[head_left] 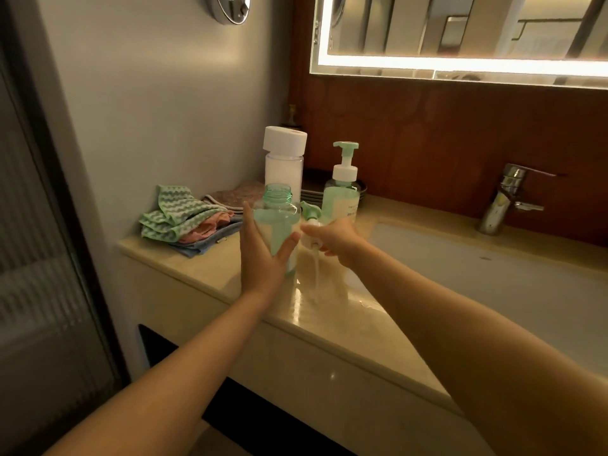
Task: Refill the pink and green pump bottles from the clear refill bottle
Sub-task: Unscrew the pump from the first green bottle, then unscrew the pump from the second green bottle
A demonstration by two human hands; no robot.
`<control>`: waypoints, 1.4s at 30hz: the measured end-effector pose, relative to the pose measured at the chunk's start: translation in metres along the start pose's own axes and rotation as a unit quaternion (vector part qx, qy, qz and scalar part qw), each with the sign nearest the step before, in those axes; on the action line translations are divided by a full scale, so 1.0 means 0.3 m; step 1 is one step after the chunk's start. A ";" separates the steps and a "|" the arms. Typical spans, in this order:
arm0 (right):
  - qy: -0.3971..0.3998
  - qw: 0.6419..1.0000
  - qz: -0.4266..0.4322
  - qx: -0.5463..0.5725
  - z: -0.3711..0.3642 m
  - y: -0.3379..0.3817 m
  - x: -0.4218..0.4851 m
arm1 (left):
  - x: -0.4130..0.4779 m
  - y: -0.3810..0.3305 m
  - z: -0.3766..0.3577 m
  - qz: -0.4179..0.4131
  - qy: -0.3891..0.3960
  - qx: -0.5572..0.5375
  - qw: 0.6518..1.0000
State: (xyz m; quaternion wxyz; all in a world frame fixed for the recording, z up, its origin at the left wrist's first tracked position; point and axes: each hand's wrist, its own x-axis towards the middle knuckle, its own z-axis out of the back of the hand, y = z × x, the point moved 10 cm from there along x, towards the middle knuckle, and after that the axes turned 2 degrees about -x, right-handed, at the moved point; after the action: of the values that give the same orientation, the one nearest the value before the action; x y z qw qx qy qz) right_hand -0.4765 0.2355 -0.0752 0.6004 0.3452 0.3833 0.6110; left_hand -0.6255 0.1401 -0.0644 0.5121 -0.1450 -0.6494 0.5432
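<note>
We see the open green bottle (278,222) upright at the front left of the counter (329,327), its threaded neck bare and its body holding pale liquid up to about the shoulder. The left hand (263,258) grips it from the near side, fingers up along the left wall and the thumb across the right. The hand hides the bottle's base, so we cannot tell whether it rests on the counter or is lifted just off it. Just beside it on the right, the right hand (335,240) is closed round the white collar of the pump head (311,212), whose green nozzle points back toward the bottle. The dip tube (316,271) hangs down from that hand over the counter, blurred. The two hands are close together but do not touch. Behind the open bottle stands the clear refill bottle (284,169), upright, with a broad white cap (285,139) on it. To its right stands a second green pump bottle (342,199) with its pump fitted. A pile of folded cloths (184,218) lies at the left end of the counter by the wall. The sink basin (460,258) opens to the right, with a chrome faucet (503,199) behind it and a lit mirror (460,31) above.
</note>
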 end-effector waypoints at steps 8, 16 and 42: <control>-0.041 0.998 0.014 -0.047 -0.016 0.005 0.063 | -0.008 -0.013 0.006 0.023 -0.009 -0.007 1.000; -0.204 0.967 0.134 -0.070 0.135 0.091 0.046 | -0.013 -0.013 0.009 0.038 -0.007 -0.031 0.999; -0.122 0.983 0.135 0.000 0.233 0.076 0.030 | -0.011 -0.015 0.003 0.035 -0.005 -0.031 0.999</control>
State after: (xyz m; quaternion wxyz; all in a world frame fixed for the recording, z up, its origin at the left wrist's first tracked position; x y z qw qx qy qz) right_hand -0.4258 0.2486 -0.0228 0.5544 0.4663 0.2570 0.6396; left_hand -0.6233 0.1356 -0.0621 0.4848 -0.1806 -0.6633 0.5408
